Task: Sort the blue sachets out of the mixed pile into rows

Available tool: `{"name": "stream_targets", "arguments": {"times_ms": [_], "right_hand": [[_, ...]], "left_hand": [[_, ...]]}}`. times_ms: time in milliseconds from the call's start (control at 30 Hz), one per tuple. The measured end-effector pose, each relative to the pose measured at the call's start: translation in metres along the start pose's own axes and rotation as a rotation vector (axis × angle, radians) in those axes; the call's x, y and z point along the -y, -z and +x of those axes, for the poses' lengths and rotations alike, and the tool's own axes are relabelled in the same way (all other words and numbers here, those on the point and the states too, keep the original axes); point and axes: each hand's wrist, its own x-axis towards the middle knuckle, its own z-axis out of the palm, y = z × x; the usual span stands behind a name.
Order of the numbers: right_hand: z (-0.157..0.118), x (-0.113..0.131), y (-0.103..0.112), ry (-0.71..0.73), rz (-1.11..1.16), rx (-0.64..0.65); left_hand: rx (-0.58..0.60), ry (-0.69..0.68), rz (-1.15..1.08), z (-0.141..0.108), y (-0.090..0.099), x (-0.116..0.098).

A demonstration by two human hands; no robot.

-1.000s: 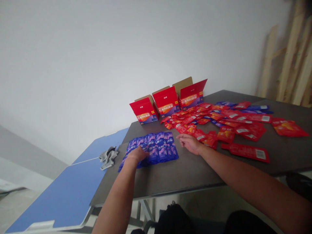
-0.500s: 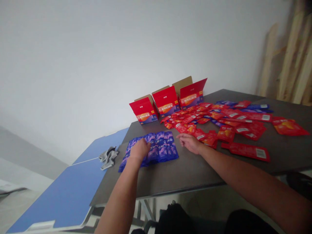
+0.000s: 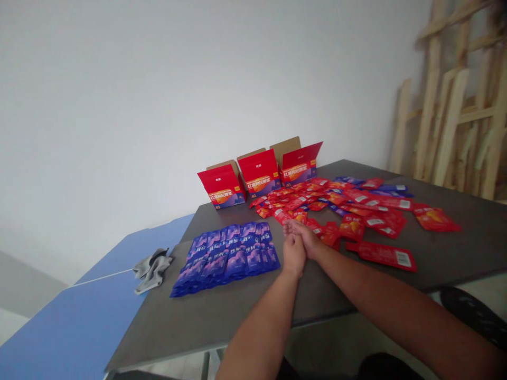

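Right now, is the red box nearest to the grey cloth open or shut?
Open: the red box has its red front flap raised, and a brown flap stands behind it.

The left hand [image 3: 295, 253] and right hand [image 3: 311, 238], over the table [image 3: 190, 322], are bare, with rounded knuckles and slim fingers whose finer details blur. Both the left forearm [image 3: 263, 324] and the right forearm [image 3: 368, 287], crossing the table's near edge, are bare too, smooth in outline, narrow at the wrist and broader toward the elbow. Below that edge of the table shows black clothing [image 3: 382, 367], plain and rounded over a leg, its weave and seams too dim to make out.
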Motion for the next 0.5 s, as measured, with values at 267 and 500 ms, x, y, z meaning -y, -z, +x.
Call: {"name": "stream_targets", "arguments": {"times_ms": [267,500], "right_hand": [[-0.01,0.017,-0.004,0.236,-0.318,-0.18],[0.025,0.087,0.06,0.121,-1.247,-0.351]], "left_hand": [[0.074,-0.029,0.062,0.005,0.001,0.011],[0.143,-0.091,0.21,0.003,-0.001,0.008]]}}
